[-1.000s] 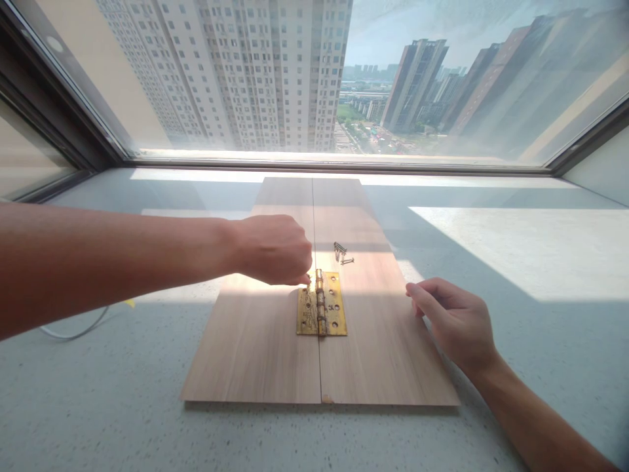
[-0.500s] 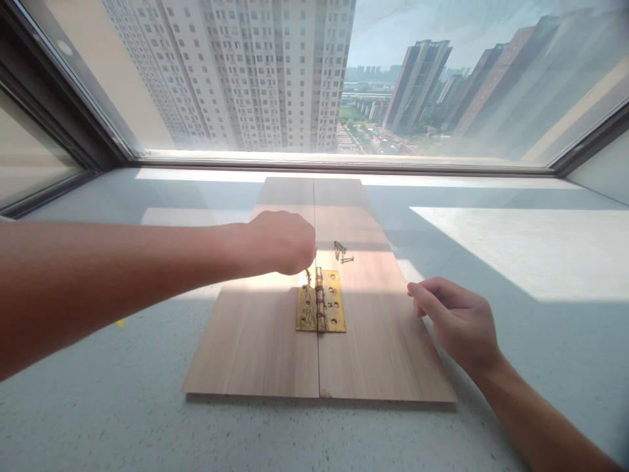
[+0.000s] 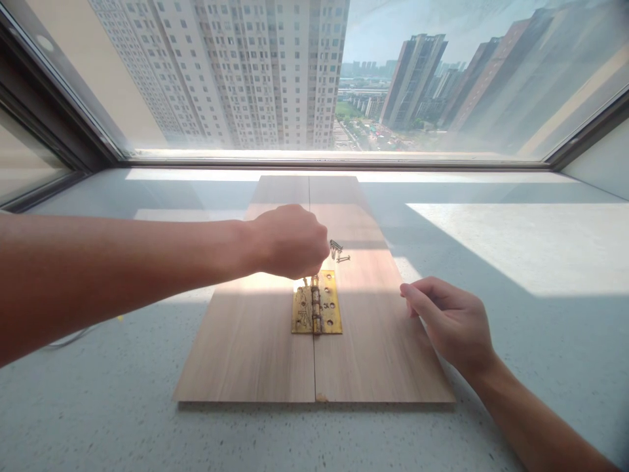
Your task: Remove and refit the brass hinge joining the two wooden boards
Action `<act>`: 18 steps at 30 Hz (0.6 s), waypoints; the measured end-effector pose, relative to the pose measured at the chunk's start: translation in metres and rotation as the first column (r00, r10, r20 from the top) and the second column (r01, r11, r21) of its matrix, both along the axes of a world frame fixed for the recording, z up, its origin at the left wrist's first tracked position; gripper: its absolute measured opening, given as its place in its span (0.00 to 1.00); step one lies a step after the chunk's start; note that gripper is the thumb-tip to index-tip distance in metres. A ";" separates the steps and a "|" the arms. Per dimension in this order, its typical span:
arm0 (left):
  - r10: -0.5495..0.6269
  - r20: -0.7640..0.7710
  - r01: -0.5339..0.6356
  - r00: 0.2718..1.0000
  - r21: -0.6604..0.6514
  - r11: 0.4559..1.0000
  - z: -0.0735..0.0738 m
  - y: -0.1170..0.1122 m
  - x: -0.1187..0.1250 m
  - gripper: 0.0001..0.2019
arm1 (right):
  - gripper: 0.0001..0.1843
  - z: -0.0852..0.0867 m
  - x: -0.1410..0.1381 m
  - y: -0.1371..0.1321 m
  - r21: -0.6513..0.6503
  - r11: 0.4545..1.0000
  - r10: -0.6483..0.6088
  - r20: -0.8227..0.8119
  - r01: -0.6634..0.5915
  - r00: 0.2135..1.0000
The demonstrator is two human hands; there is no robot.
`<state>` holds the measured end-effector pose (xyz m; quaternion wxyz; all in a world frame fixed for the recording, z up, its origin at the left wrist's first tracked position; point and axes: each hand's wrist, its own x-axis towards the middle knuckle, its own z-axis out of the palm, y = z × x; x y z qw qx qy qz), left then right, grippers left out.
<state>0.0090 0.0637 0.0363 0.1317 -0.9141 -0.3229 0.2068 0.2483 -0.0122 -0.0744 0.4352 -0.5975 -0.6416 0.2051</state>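
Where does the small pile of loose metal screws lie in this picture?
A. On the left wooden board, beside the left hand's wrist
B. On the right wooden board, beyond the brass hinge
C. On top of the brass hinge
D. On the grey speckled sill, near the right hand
B: the small pile of loose metal screws lies on the right wooden board, farther from the person than the flat brass hinge.

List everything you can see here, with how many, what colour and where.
wooden boards: two, light brown, side by side on the sill
hinge: one, brass, across the seam between the boards
screws: small loose pile, metallic, on the right board beyond the hinge
windowsill: one, pale speckled grey, below the window
window: one, dark frame, tower blocks outside
cable: one, grey, far left on the sill
left hand: one, closed, above the hinge's top
right hand: one, on the right board's edge
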 end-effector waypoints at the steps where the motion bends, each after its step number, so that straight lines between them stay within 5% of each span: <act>1: -0.033 -0.013 0.033 0.999 -0.008 0.999 -0.001 0.001 -0.002 0.18 | 0.18 0.000 0.000 0.000 0.001 1.000 0.004 0.003 -0.004 1.000; 7: -0.199 0.009 0.199 0.980 -0.034 0.979 -0.008 -0.002 -0.016 0.22 | 0.18 0.000 0.000 -0.001 -0.002 1.000 -0.007 -0.009 0.007 1.000; 9: -0.061 0.065 0.061 0.996 0.007 0.998 -0.008 -0.006 -0.016 0.20 | 0.18 0.000 0.002 -0.001 -0.008 1.000 -0.010 -0.014 0.010 1.000; 11: 0.201 0.140 -0.202 0.969 -0.012 0.979 -0.006 -0.010 -0.013 0.18 | 0.18 0.000 0.004 -0.001 -0.012 1.000 -0.010 -0.019 0.010 1.000; 14: 0.549 0.167 -0.524 0.819 -0.170 0.834 0.000 -0.010 -0.009 0.19 | 0.18 -0.001 0.006 -0.001 -0.011 1.000 -0.002 -0.016 0.002 1.000; 18: 0.682 0.037 -0.619 0.730 -0.386 0.684 0.008 -0.001 -0.007 0.27 | 0.18 -0.002 0.007 -0.001 -0.004 1.000 0.021 0.011 -0.021 1.000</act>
